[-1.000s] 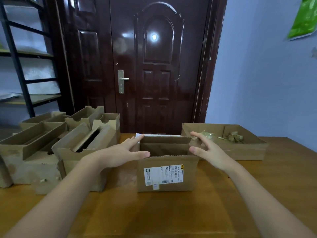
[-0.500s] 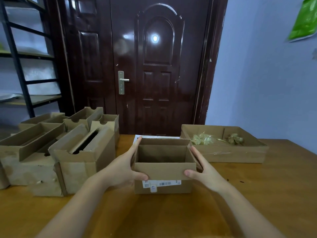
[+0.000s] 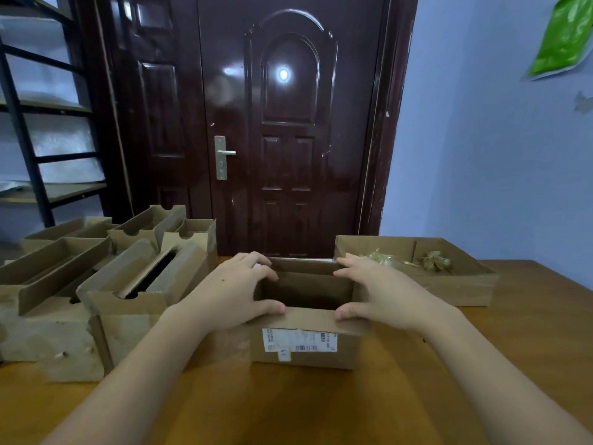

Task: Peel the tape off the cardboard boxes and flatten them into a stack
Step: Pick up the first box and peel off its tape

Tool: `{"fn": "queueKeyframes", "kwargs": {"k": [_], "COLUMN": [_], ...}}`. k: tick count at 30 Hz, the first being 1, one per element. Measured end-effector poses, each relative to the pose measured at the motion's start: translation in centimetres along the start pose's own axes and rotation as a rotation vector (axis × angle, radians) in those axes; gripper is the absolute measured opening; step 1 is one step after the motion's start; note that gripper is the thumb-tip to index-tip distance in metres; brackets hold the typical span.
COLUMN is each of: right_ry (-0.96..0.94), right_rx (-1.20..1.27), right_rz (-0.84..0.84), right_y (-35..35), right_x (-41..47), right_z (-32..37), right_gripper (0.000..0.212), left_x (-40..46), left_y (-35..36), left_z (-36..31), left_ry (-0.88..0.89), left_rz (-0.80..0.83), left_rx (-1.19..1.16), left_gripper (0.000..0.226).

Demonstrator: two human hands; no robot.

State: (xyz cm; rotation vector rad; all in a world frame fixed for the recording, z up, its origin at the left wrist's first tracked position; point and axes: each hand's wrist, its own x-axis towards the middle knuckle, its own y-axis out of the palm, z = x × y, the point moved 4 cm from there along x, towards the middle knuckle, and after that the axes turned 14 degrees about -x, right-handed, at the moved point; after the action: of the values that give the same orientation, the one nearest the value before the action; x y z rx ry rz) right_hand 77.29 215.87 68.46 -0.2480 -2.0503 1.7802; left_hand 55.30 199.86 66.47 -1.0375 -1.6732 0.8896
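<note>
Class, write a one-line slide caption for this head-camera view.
Both hands, left and right, grip the open labelled cardboard box on the wooden table.

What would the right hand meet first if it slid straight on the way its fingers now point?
The right hand grips the labelled box, its fingers pointing left across the open top. Going straight on, it would probably meet the left hand on the opposite rim first, though depth is unclear.

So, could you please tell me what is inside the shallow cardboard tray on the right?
The shallow brown cardboard tray holds crumpled yellowish tape wads in two compartments; its near wall hides the floor's front part.
</note>
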Motion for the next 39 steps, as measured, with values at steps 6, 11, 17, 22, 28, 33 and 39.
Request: {"fn": "queueKeyframes", "kwargs": {"k": [6, 11, 17, 22, 28, 33, 39], "right_ry": [-0.040, -0.046, -0.025, 0.010, 0.053, 0.064, 0.221], "right_rx": [0.025, 0.162, 0.231, 0.398, 0.499, 0.428, 0.267], "right_rz": [0.121, 0.217, 0.379, 0.269, 0.243, 0.268, -0.001], "right_y": [1.5, 2.6, 5.2, 7.1, 7.1, 6.2, 5.1], "right_x": [2.4, 4.2, 5.2, 4.6, 4.6, 4.2, 1.6], "right_z": [-1.2, -2.3, -3.3, -3.5, -3.2, -2.9, -3.1], "right_gripper": [0.127, 0.138, 0.139, 0.124, 0.117, 0.123, 0.126], "left_x": [1.7, 2.5, 2.4, 1.6, 1.1, 0.5, -1.2], "left_y": [1.7, 2.3, 3.8, 4.7, 5.7, 5.4, 4.7], "left_z": [2.1, 3.3, 3.9, 3.3, 3.0, 2.4, 2.0], "left_ry": [-0.085, -0.162, -0.238, -0.252, -0.266, -0.288, -0.297], "left_rz": [0.132, 0.228, 0.311, 0.237, 0.126, 0.085, -0.195], "left_rx": [-0.121, -0.262, -0.418, -0.661, -0.795, -0.844, -0.645], "left_gripper": [0.120, 0.131, 0.135, 0.122, 0.114, 0.093, 0.106]}}
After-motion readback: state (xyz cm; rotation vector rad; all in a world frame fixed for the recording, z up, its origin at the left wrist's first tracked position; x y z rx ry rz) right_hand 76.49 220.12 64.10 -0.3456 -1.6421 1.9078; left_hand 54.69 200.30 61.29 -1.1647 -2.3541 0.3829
